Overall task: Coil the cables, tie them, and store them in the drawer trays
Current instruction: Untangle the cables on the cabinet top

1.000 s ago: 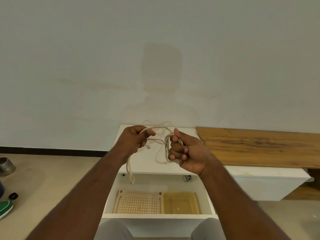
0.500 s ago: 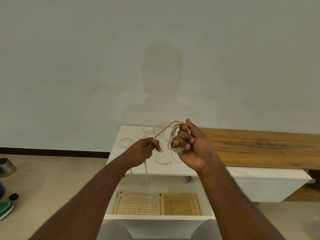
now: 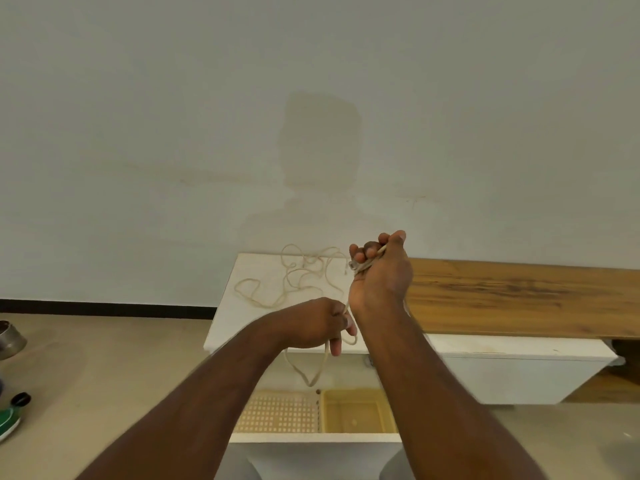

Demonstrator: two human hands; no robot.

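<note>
The right hand (image 3: 379, 271) is raised above the counter (image 3: 263, 271), fist curled round coils of the cable (image 3: 301, 275). The left hand (image 3: 320, 323), lower at the counter's front edge, pinches a hanging loop; loose cable lies on the counter top.

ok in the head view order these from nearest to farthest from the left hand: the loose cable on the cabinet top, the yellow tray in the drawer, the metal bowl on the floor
From the left hand, which holds a cable strand:
1. Loose cable, lying on the white cabinet top just beyond and left of the hand.
2. Yellow tray, below the hand in the open drawer, right of the perforated tray.
3. Metal bowl, on the floor at the far left edge.
</note>
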